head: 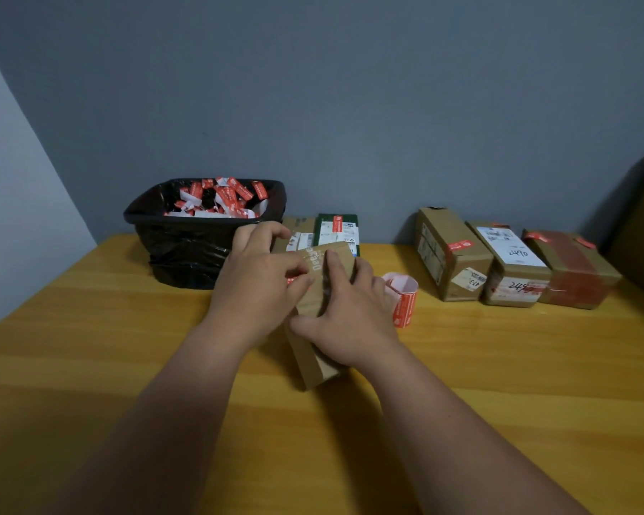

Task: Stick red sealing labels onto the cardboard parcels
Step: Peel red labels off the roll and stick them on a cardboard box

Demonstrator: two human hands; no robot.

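Small brown cardboard parcel (315, 314) at tabletop (127, 347) middle, toward far edge. Right hand (346, 321) grips its top; left hand (261, 288) pinches red sealing label (291, 280) against side. Parcel probably light, stiff; hold by edges. Label thin, sticky, creases easily.

The near part of the table (499, 421) is bare wood, with room for a hand to move. Farther back, a black bin (201, 236) blocks the left. Three boxes (513, 262) block the right. A roll of red stickers (404, 301) stands between.
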